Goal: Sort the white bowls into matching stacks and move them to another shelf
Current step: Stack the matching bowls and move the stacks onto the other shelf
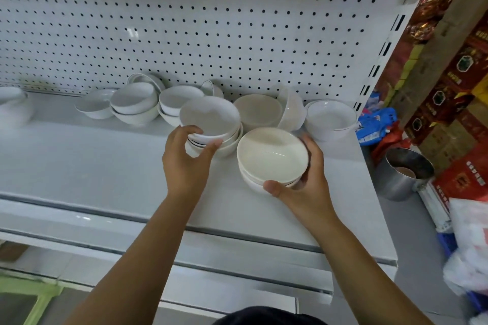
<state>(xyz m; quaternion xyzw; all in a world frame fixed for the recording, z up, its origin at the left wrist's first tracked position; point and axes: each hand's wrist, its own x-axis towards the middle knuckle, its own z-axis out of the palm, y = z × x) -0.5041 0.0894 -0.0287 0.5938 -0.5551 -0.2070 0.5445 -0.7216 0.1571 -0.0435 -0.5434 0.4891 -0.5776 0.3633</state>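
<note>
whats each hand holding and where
Right hand: stack of cream bowls, thumb on the near rim, fingers round the right side. Left hand: the white bowl stack beside it, gripped at its near rim.

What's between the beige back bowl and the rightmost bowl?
Head view: tipped white bowls, standing on edge, lie between the beige bowl and the rightmost bowl.
</note>
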